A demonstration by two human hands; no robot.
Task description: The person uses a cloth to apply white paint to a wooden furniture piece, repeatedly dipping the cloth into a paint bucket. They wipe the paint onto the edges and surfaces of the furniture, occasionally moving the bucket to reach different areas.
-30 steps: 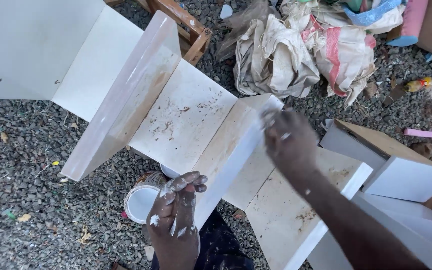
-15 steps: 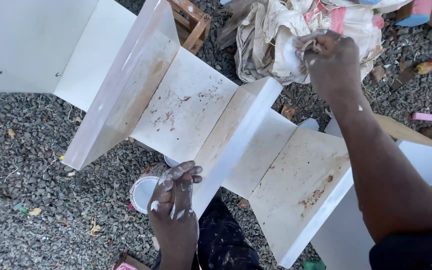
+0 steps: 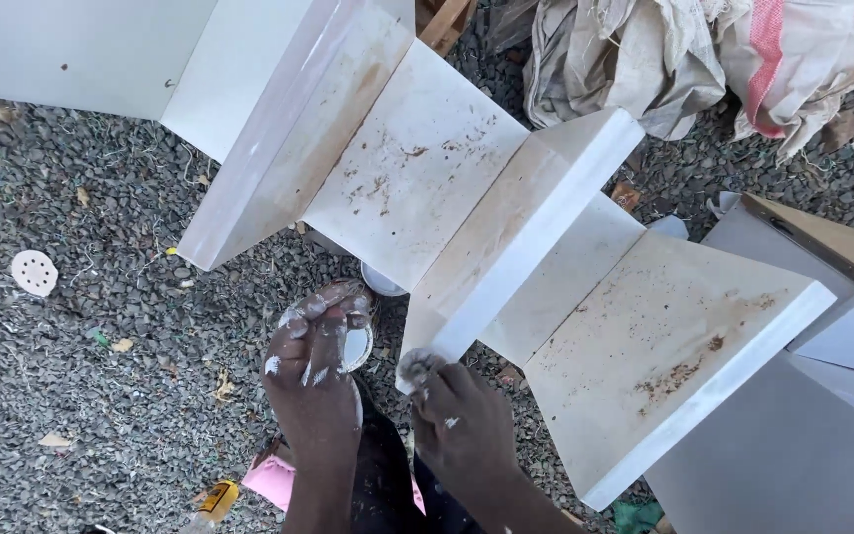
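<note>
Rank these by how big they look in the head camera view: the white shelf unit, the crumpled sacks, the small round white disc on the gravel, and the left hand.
1. White shelf unit, by far the largest.
2. Crumpled sacks, partly cut off by the frame.
3. Left hand, though its nearness to the camera enlarges it.
4. Round white disc, the smallest.

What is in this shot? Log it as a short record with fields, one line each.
Setting: gravel ground outdoors
Main thing: white stepped shelf unit, stained with brown specks
Left hand: paint-smeared, over a small round tub
Right hand: pressing a small pad against the lower corner of the middle panel
Background: crumpled sacks, white panels at right, white disc at left
</note>
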